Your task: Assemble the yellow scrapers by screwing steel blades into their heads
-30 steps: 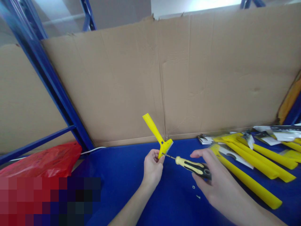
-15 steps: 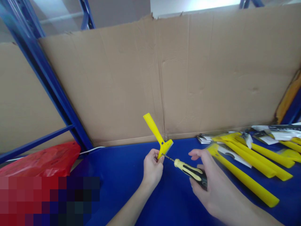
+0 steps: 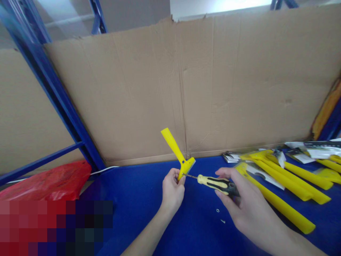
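My left hand point(image 3: 173, 190) is closed on one end of the head of a yellow scraper point(image 3: 173, 145), whose handle points up and to the left. My right hand point(image 3: 245, 209) holds a screwdriver point(image 3: 215, 183) by its cream and black handle, thumb below and a finger above. The shaft runs left, its tip touching the scraper's head beside my left fingertips. On the blue tabletop, just left of my right hand, lie a small nut point(image 3: 217, 210) and a small screw point(image 3: 223, 221).
Several more yellow scrapers point(image 3: 282, 202) lie on the right of the blue table point(image 3: 128, 202), among white and black packaging point(image 3: 323, 149). A red plastic bag point(image 3: 50, 179) sits at the left. A cardboard panel point(image 3: 138, 96) stands behind, beside a blue metal frame point(image 3: 64, 96).
My right hand has rolled and the screwdriver's handle end has risen, so it lies more level. The nut and screw on the table have come into view. My left hand has barely moved.
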Tool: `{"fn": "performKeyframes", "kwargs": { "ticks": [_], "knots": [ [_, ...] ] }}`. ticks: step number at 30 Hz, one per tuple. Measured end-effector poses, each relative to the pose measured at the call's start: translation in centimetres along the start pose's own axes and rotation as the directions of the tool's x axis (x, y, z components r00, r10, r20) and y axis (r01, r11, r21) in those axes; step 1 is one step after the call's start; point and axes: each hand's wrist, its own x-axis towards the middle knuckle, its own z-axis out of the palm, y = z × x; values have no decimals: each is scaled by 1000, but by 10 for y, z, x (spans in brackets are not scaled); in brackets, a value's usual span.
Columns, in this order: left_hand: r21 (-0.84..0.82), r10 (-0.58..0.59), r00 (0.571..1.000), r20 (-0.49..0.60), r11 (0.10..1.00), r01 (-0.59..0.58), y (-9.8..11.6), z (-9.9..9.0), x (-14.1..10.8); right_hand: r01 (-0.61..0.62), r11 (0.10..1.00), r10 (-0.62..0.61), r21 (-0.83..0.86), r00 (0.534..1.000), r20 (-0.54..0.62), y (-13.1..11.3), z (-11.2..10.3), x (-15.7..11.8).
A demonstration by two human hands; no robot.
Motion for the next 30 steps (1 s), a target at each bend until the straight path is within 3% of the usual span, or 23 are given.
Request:
{"fn": "performKeyframes", "kwargs": {
  "ticks": [4,11,16,23,26,30],
  "knots": [
    [7,51,998,25,999,-51,-3,0,-1,-63,997,63,-52,998,8,-5,0,3],
    [31,49,998,41,998,-51,-4,-2,0,53,996,-53,-78,999,2,-4,-6,4],
    [18,54,997,57,998,-56,-3,-1,-2,-40,992,39,-123,999,-7,-3,-4,3],
    [53,42,997,59,998,-45,-1,-2,-1,94,994,-96,-65,995,-35,-5,4,-4],
    [56,46,997,61,997,-49,-1,-1,-2,64,998,-63,5,992,-107,-2,4,-3],
    [88,66,994,89,993,-74,-4,-1,-3,76,992,-95,-105,978,-184,-2,2,-2]
  ]
}}
